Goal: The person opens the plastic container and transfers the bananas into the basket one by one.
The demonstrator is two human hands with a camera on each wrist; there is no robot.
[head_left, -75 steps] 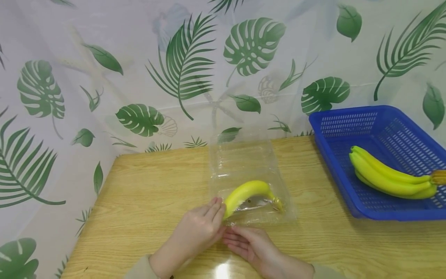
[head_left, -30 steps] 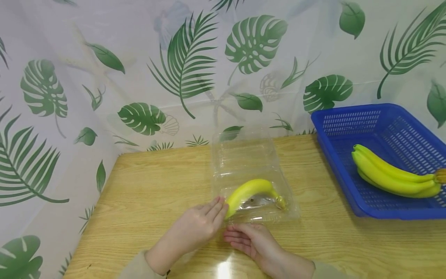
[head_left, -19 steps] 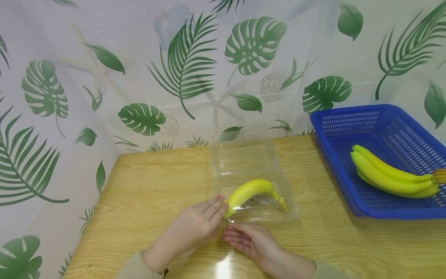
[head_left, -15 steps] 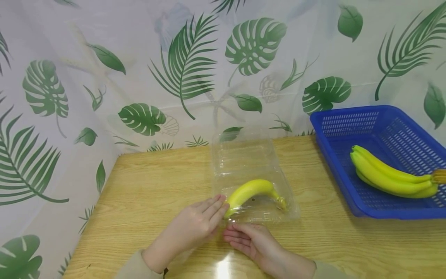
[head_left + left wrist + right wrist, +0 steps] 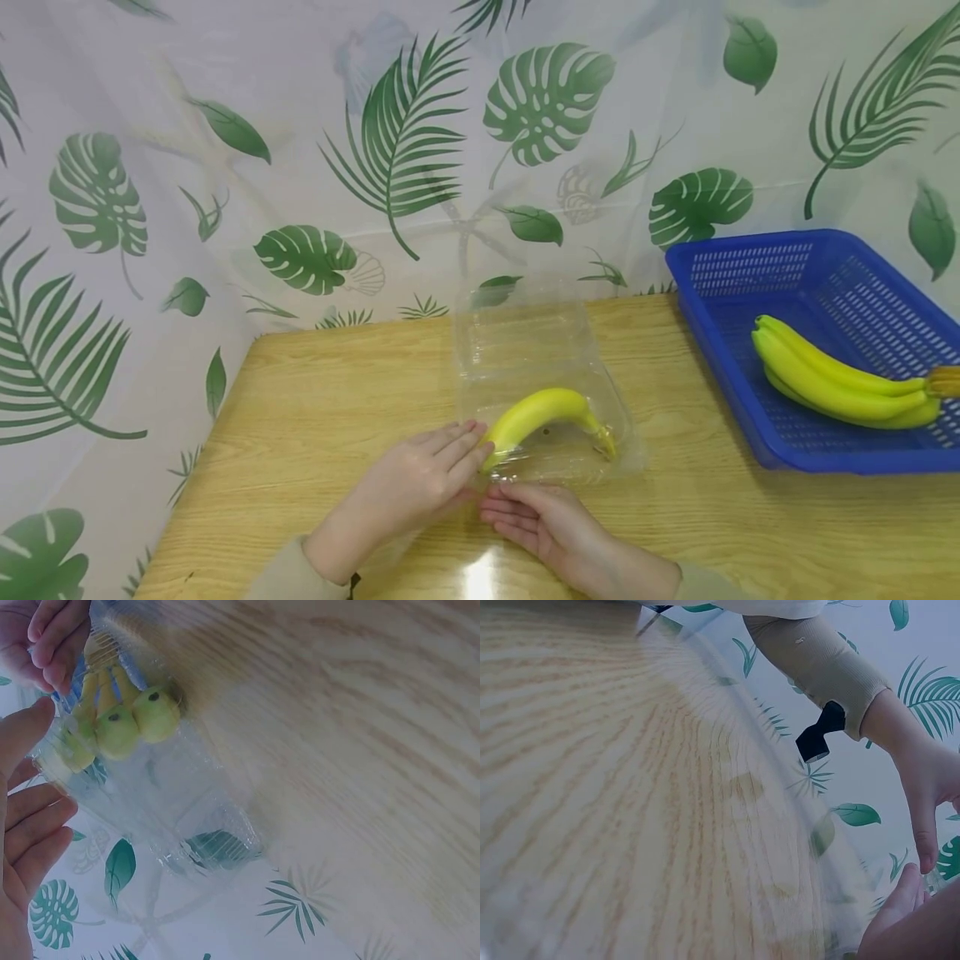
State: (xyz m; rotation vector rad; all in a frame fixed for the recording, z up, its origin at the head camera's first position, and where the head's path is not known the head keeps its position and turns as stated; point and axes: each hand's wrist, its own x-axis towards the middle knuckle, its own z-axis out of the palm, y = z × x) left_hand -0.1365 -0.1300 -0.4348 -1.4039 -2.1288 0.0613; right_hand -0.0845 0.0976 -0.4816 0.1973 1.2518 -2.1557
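Observation:
A clear plastic clamshell box [image 5: 528, 342] lies unfolded on the table with its lid tilted up toward the wall. One yellow banana [image 5: 551, 404] sits in its near half, stem toward the right. My left hand [image 5: 423, 471] holds the box's near left corner, fingers along the banana's left end; the left wrist view has the corner between thumb and fingers. Close beside it, my right hand [image 5: 551, 525] pinches the near rim between thumb and forefinger, the other fingers loosely bent below. The fingertip contact is partly hidden.
At the right stands a blue perforated basket [image 5: 720, 387] holding a bunch of bananas [image 5: 840, 375]. A leaf-printed white sheet [image 5: 420, 175] hangs behind and left of the wooden table [image 5: 322, 392].
Both hands stay nearly in place at the box's near left corner. Glints along the near rim have shifted, and the banana's stem end has turned slightly. The basket has not moved.

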